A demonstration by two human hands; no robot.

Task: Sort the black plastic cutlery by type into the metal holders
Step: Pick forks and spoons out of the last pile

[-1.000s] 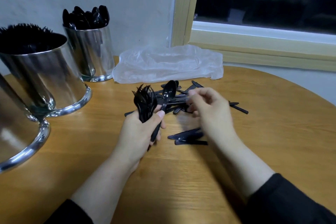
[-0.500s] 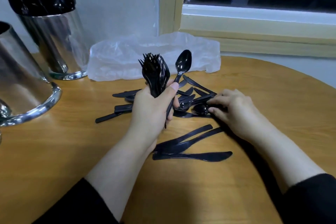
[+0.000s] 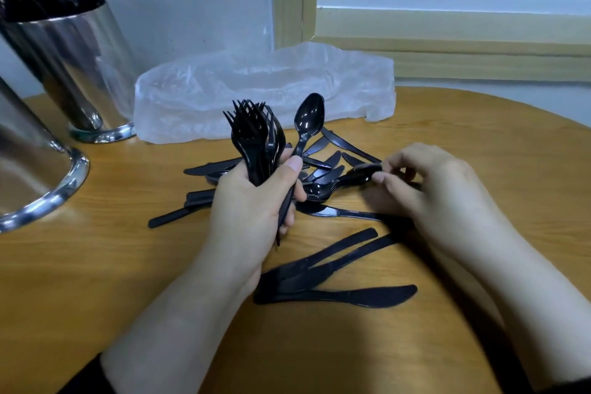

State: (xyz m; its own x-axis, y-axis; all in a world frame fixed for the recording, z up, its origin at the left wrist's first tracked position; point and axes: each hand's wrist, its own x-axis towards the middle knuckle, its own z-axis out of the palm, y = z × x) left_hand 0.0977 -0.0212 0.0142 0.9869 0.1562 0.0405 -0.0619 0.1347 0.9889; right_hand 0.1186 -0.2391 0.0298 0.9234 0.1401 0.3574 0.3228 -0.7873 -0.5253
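Observation:
My left hand (image 3: 256, 198) grips a bunch of black forks (image 3: 256, 137), tines up, and pins a single black spoon (image 3: 308, 115) under the thumb. To its right, my right hand (image 3: 428, 189) pinches the handle of a black spoon (image 3: 358, 176) at the edge of the loose cutlery pile (image 3: 323, 166). Three black knives (image 3: 335, 294) lie side by side in front of the pile. A metal holder (image 3: 76, 73) full of black spoons stands at the back left. A second, larger metal holder (image 3: 32, 176) is cut off by the left edge.
A crumpled clear plastic bag (image 3: 262, 89) lies behind the pile against the wall. The round wooden table (image 3: 479, 125) curves away at the right. A wooden window frame (image 3: 447, 54) runs along the back right.
The view has shifted closer and to the right, pushing the holders left. My right hand's fingers have closed on a spoon handle in the pile. The left hand keeps the same hold.

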